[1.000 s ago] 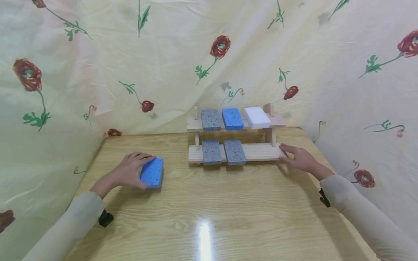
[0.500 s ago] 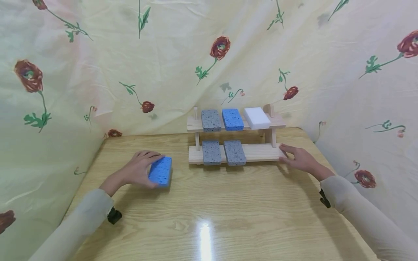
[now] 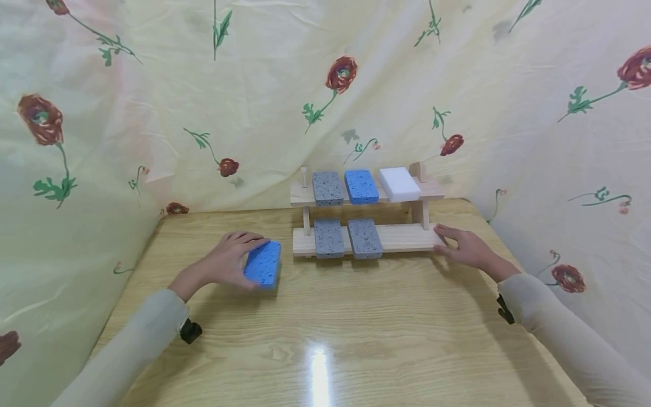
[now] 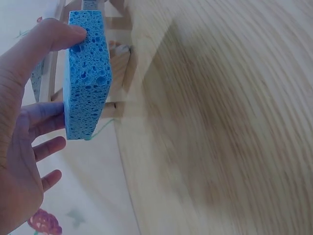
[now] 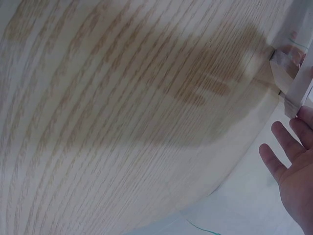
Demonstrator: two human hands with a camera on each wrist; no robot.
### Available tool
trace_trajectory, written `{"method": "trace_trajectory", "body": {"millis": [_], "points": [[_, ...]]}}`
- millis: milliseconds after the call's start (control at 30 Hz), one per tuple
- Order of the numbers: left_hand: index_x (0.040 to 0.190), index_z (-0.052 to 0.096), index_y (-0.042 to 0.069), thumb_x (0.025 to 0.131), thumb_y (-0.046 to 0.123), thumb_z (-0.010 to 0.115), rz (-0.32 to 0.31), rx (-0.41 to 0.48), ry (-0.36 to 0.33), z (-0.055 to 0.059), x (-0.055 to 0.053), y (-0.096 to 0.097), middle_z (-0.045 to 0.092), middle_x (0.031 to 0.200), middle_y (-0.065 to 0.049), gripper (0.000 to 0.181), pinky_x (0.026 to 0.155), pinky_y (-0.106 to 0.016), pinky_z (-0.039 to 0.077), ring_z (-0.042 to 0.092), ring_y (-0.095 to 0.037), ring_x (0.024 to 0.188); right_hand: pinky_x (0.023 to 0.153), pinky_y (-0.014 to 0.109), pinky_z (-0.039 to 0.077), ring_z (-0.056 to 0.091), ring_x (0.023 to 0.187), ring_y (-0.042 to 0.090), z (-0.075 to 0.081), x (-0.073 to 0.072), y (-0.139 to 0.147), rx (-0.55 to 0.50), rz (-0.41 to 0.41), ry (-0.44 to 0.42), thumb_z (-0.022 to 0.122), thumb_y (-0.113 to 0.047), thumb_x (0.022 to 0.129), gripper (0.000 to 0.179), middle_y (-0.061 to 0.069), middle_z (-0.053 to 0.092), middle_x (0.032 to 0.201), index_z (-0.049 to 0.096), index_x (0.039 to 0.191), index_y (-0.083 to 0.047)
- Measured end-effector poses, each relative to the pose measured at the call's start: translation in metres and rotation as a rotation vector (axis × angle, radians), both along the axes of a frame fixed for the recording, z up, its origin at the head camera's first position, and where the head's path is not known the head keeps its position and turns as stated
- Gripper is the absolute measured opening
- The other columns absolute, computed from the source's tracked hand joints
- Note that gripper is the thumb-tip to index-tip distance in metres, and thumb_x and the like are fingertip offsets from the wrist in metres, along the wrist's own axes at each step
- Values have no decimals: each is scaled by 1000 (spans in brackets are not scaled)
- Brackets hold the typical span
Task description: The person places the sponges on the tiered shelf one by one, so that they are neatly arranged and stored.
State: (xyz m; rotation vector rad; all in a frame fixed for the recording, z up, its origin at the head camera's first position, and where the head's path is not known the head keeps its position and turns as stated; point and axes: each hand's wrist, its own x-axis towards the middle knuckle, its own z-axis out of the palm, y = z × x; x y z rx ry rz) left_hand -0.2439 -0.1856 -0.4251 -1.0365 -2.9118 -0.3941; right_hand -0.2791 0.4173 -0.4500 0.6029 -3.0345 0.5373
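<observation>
In the head view my left hand (image 3: 233, 261) holds a blue sponge (image 3: 263, 264) above the table, left of a two-tier wooden shelf (image 3: 407, 237). The left wrist view shows the thumb on one side of this speckled blue sponge (image 4: 85, 73) and fingers on the other; two fingers stand free. My right hand (image 3: 469, 247) grips the right end of the lower board, thumb at the front and fingers behind. In the right wrist view several fingers of the right hand (image 5: 298, 169) extend beside the shelf end (image 5: 288, 81); the thumb is out of sight.
On the upper board lie a grey sponge (image 3: 328, 188), another blue sponge (image 3: 361, 186) and a white sponge (image 3: 399, 184). Two grey sponges, a left one (image 3: 329, 238) and a right one (image 3: 364, 238), lie on the lower board. A flowered cloth (image 3: 254, 102) hangs behind the wooden table (image 3: 356, 328).
My left hand has moved to the right with the blue sponge, closer to the shelf. The right hand and the sponges on the shelf have stayed in place.
</observation>
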Motion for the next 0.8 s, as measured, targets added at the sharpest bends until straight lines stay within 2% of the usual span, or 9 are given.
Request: {"method": "trace_trajectory", "body": {"millis": [67, 167, 233, 300, 400, 500, 800], "points": [[152, 49, 11, 65, 57, 83, -2, 4, -2, 2, 0, 3, 53, 150, -12, 104, 109, -64, 33, 45, -35, 135, 107, 65, 41, 47, 135, 52, 1, 0, -1, 3, 1, -5, 63, -36, 101, 67, 29, 41, 155, 45, 148, 8], [152, 48, 11, 66, 56, 83, -9, 9, -6, 5, -1, 8, 53, 150, -12, 103, 109, -64, 33, 44, -35, 135, 105, 63, 43, 55, 129, 48, 1, 0, 0, 7, -2, -4, 63, -36, 100, 67, 28, 41, 155, 45, 148, 7], [153, 48, 11, 66, 57, 82, -11, 7, -8, 6, -2, 11, 52, 150, -13, 103, 110, -65, 33, 44, -35, 137, 101, 59, 46, 63, 116, 43, 0, -1, 0, 8, 0, 3, 64, -36, 100, 67, 28, 41, 155, 46, 148, 7], [153, 47, 11, 67, 56, 82, -16, 11, -14, 7, -3, 15, 52, 150, -13, 103, 110, -66, 33, 43, -36, 139, 99, 58, 46, 65, 113, 41, -1, -1, 2, 5, 4, 13, 64, -35, 100, 66, 28, 42, 154, 46, 148, 8], [153, 47, 10, 68, 56, 81, -27, 13, -20, 9, -4, 21, 51, 151, -14, 103, 112, -66, 32, 42, -37, 140, 104, 62, 44, 60, 123, 47, -2, -1, 2, -2, 7, 16, 64, -34, 100, 66, 29, 42, 154, 46, 147, 8], [154, 46, 10, 69, 57, 81, -40, 7, -20, 10, -6, 27, 51, 151, -14, 104, 113, -65, 32, 42, -36, 139, 109, 65, 39, 48, 134, 52, -3, -1, 3, -6, 6, 16, 64, -34, 100, 67, 30, 42, 154, 45, 148, 9], [155, 45, 12, 69, 59, 80, -61, -1, 3, 12, -13, 42, 50, 152, -12, 105, 114, -62, 32, 42, -35, 142, 107, 66, 40, 47, 135, 52, -3, -1, 1, -4, 6, 21, 63, -36, 100, 68, 30, 42, 154, 45, 148, 9]]}}
